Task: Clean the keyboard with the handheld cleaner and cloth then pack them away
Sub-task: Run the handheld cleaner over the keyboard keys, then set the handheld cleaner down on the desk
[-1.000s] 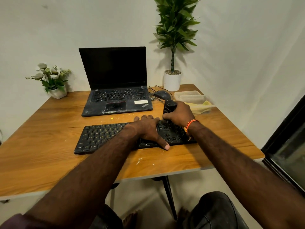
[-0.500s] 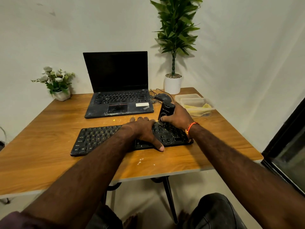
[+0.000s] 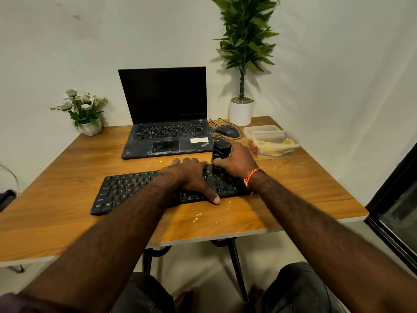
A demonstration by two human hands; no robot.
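A black keyboard lies across the middle of the wooden table. My left hand rests flat on its right half, fingers straight, thumb at the front edge. My right hand grips a black handheld cleaner that stands upright with its lower end on the keys near the keyboard's right end. A yellow cloth lies inside a clear plastic container at the right back of the table.
An open black laptop sits behind the keyboard, with a mouse and cable beside it. A tall potted plant and a small flower pot stand at the back. Crumbs lie near the front edge.
My right hand has drawn the cleaner slightly left and nearer over the right keys. The left hand stays on the keyboard. The camera view has shifted a little.
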